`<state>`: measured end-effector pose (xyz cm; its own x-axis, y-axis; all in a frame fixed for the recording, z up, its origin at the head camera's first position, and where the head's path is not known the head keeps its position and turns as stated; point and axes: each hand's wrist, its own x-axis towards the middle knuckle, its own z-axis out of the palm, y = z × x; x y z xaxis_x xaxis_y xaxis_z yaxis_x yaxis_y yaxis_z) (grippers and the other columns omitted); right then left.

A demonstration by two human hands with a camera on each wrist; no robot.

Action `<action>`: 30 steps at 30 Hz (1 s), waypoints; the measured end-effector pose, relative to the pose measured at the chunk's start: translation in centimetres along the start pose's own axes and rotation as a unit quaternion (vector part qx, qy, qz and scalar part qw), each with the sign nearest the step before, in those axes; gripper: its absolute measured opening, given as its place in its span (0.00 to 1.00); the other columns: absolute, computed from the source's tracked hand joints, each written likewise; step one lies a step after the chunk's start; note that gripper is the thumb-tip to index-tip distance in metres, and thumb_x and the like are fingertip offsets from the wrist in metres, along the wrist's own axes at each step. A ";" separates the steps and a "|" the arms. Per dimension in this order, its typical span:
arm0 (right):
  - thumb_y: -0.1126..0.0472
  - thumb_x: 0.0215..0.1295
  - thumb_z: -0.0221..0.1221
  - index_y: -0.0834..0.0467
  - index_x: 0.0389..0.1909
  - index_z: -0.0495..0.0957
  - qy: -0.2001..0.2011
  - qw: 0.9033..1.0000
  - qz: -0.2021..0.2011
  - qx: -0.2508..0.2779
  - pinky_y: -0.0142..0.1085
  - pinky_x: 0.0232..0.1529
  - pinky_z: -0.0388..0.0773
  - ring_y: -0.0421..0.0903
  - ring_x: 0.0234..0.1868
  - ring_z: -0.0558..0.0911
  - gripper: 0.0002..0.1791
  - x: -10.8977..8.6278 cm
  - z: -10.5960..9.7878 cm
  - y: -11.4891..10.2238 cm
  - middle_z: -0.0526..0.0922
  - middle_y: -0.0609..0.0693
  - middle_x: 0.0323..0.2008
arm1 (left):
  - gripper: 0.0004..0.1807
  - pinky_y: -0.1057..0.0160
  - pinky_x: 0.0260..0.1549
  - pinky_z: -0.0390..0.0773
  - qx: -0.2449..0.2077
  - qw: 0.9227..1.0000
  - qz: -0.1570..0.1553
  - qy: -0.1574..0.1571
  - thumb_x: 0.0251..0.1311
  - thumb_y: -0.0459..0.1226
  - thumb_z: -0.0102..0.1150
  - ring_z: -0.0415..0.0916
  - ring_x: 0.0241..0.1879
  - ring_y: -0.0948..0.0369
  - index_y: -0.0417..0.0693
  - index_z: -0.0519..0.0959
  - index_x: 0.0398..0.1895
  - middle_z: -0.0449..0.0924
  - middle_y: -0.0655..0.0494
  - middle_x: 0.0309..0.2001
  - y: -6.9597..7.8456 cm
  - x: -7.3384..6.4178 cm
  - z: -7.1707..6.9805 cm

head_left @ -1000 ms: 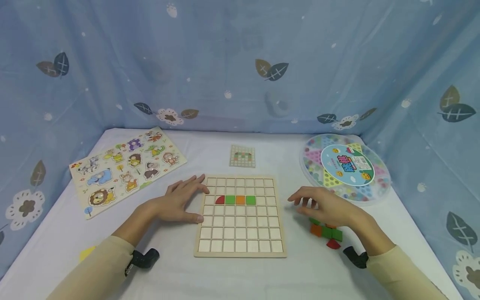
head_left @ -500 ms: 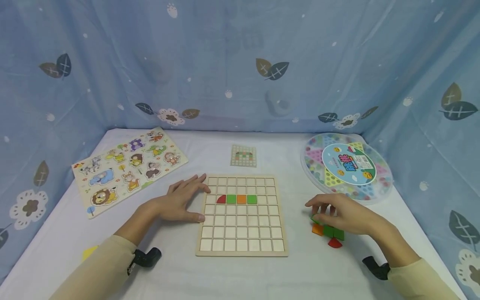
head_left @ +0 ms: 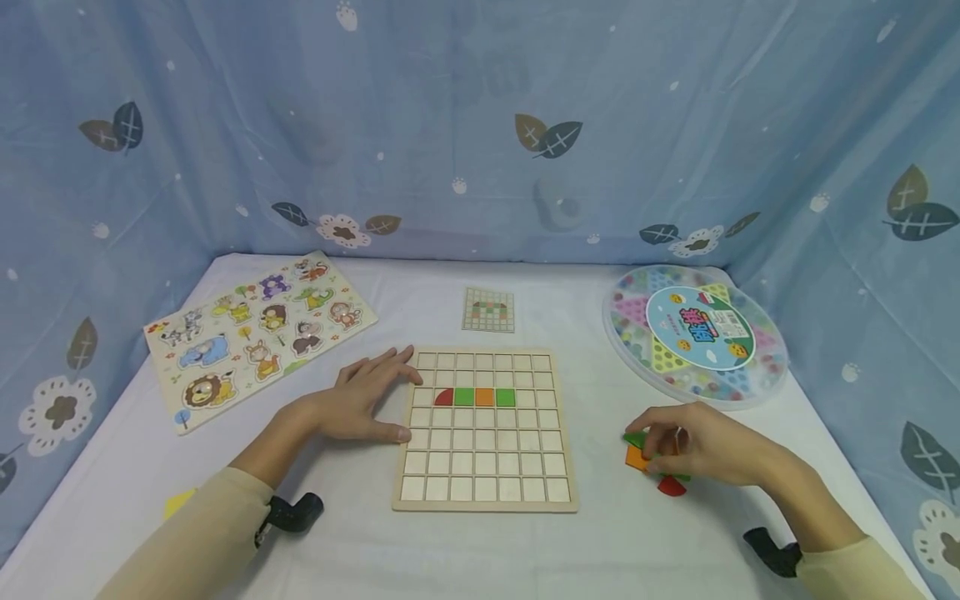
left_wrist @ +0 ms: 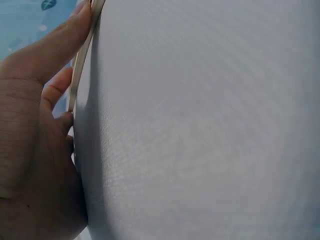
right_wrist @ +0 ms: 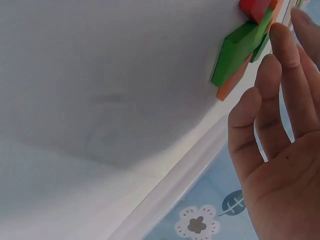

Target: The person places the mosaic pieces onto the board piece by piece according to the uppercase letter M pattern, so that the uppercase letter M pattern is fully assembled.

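Animal puzzle brd (head_left: 251,335) far L. L hand (head_left: 360,408) spread wide, nothing gripped, thumb + fingertips touching L edge of grid brd (head_left: 486,463). On it, row of 4 tiles (head_left: 484,397): red, green, orange, green. Pattern card (head_left: 489,310) just behind. Loose blocks (head_left: 636,459) R of grid brd, under R hand (head_left: 705,443): fingers bent, can't tell if pinching any. Round game case (head_left: 693,329) behind.

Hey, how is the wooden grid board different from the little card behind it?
The grid board is much larger than the card. The board carries a single row of four coloured tiles, while the card shows a coloured pattern spanning two rows. The left hand touches the board's edge; no hand touches the card. Both have pale square grids and lie on the white table.
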<state>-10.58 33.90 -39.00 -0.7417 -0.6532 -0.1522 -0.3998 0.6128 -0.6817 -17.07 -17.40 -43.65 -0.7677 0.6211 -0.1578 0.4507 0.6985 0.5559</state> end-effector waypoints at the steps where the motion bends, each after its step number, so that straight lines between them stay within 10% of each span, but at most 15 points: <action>1: 0.58 0.63 0.72 0.53 0.54 0.82 -0.002 1.000 0.006 0.005 0.33 0.33 0.80 0.36 0.30 0.81 0.19 -0.1 0.0 0.0 0.87 0.42 0.34 | 0.40 0.33 0.74 0.36 0.000 1.000 0.000 0.000 0.54 0.66 0.68 0.34 0.82 0.45 0.68 0.67 0.67 0.37 0.52 0.84 0.0 0.0 0.0; 9: 0.54 0.58 0.75 0.54 0.54 0.81 -0.027 0.998 0.048 0.040 0.33 0.34 0.81 0.40 0.31 0.82 0.24 -0.9 0.3 0.3 0.84 0.41 0.32 | 0.40 0.33 0.73 0.36 -0.001 1.000 0.000 0.001 0.54 0.66 0.69 0.35 0.82 0.45 0.68 0.66 0.67 0.38 0.52 0.84 -0.1 0.1 0.0; 30: 0.61 0.58 0.73 0.45 0.40 0.85 -0.036 0.998 -0.025 0.036 0.31 0.31 0.77 0.44 0.33 0.78 0.11 -1.9 0.5 1.5 0.80 0.43 0.36 | 0.41 0.32 0.73 0.37 -0.006 1.000 -0.002 0.005 0.54 0.64 0.70 0.35 0.82 0.43 0.64 0.67 0.68 0.39 0.49 0.84 0.1 0.0 -0.1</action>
<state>-9.49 35.87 -40.08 -0.6801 -0.7142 -0.1654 -0.3943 0.5466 -0.7387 -17.06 -17.35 -43.48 -0.7743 0.6145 -0.1512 0.4423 0.6964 0.5652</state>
